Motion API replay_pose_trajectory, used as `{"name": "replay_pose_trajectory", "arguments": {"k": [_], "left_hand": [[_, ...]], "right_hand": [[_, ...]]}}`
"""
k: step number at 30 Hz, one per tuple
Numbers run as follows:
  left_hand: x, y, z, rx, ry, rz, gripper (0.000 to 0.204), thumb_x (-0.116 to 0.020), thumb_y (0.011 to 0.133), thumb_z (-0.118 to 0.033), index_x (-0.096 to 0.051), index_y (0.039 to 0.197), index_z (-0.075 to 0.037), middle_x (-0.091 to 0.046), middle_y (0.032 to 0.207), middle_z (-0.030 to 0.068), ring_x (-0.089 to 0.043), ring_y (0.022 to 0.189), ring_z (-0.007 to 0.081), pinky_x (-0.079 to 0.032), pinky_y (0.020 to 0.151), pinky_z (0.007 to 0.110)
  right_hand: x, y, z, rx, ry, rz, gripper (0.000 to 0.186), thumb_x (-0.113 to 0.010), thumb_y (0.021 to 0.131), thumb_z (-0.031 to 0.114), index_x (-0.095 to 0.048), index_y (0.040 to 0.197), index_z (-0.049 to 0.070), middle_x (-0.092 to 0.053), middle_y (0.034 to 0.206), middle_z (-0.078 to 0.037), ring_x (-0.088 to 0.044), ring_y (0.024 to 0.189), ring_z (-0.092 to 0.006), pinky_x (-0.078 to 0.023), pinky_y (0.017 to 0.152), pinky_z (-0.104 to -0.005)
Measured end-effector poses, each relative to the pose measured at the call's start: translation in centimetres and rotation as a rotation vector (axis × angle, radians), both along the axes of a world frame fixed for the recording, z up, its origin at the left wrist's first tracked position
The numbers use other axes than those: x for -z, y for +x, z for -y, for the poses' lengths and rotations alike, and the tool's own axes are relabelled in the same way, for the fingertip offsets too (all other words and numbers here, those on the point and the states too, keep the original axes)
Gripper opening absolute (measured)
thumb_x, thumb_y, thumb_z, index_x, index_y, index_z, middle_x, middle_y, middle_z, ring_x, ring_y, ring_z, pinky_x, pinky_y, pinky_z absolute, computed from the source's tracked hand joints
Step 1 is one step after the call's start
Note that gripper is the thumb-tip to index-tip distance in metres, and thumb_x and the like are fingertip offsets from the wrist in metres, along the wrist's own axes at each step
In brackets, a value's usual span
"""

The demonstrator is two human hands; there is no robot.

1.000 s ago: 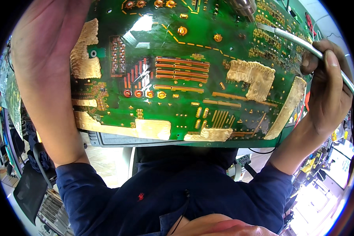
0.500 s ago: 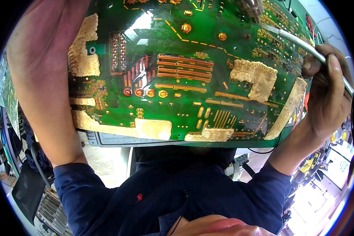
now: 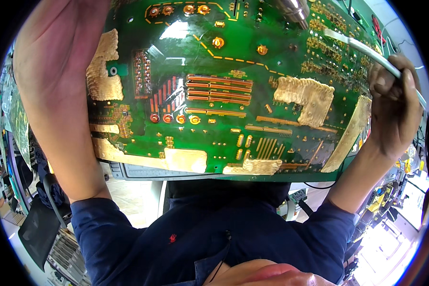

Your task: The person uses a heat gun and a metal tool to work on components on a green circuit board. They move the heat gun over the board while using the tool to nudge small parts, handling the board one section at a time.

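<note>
A large green circuit board [image 3: 171,62] with a glossy coat spreads out in front of me. My right hand [image 3: 398,97] pinches a slim metal scraper [image 3: 376,58] with a knurled grip and a flat blade. The blade lies over the dense small parts at the board's far right; whether it touches them I cannot tell. Just left of the blade, a metal nozzle [image 3: 295,12] comes in from the top edge, its tip close to the board. My left hand [image 3: 64,35] reaches over the board's left side, its fingers out of the picture, so what they hold is hidden.
Beige ridged patches [image 3: 307,97] cover parts of the board, also along its near edge. Under that edge shows a grey tray-like rim [image 3: 138,172]. A red-handled tool [image 3: 377,28] and thin wires lie at the far right. A black chair [image 3: 38,233] stands at the lower left.
The scraper's blade has moved right, away from the nozzle tip, leaving a gap between them. The view has shifted slightly, showing more of the board's far part.
</note>
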State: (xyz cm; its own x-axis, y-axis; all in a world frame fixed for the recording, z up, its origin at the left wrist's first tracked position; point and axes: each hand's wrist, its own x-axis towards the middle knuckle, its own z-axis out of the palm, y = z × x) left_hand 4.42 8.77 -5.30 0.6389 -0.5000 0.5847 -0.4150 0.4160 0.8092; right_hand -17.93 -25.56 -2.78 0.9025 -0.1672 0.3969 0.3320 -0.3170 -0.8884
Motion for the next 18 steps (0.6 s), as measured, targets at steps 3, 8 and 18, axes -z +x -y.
{"name": "replay_pose_trajectory", "arguments": {"k": [3,8,18], "left_hand": [[0.0,0.0,0.0,0.005,-0.001,-0.007,0.057,-0.065,0.095,-0.039,-0.053,0.135,0.000,-0.059,0.133,0.0144,-0.051,0.130,0.0285,-0.032,0.114,0.047],[-0.2,0.3,0.0,0.020,0.003,-0.021,0.057,-0.065,0.095,-0.039,-0.053,0.135,0.000,-0.058,0.133,0.0145,-0.051,0.130,0.0287,-0.032,0.114,0.047],[0.2,-0.3,-0.3,0.062,0.055,-0.057,0.058,-0.065,0.095,-0.039,-0.053,0.136,0.000,-0.058,0.134,0.0148,-0.050,0.131,0.0289,-0.031,0.115,0.048]], "right_hand": [[-0.1,-0.5,-0.2,0.024,-0.022,0.045,0.039,-0.045,0.102,0.017,-0.057,0.124,-0.012,-0.064,0.086,-0.014,-0.059,0.083,-0.0192,-0.046,0.081,-0.0328],[0.6,-1.4,-3.5,0.256,-0.507,0.234,0.034,-0.057,0.096,0.016,-0.065,0.112,-0.012,-0.067,0.088,-0.017,-0.063,0.075,-0.0221,-0.049,0.069,-0.0329],[0.3,-1.1,-5.5,-0.002,-0.960,0.359,0.023,-0.063,0.091,0.008,-0.068,0.103,-0.011,-0.062,0.074,-0.015,-0.056,0.061,-0.0229,-0.042,0.053,-0.0344]]}}
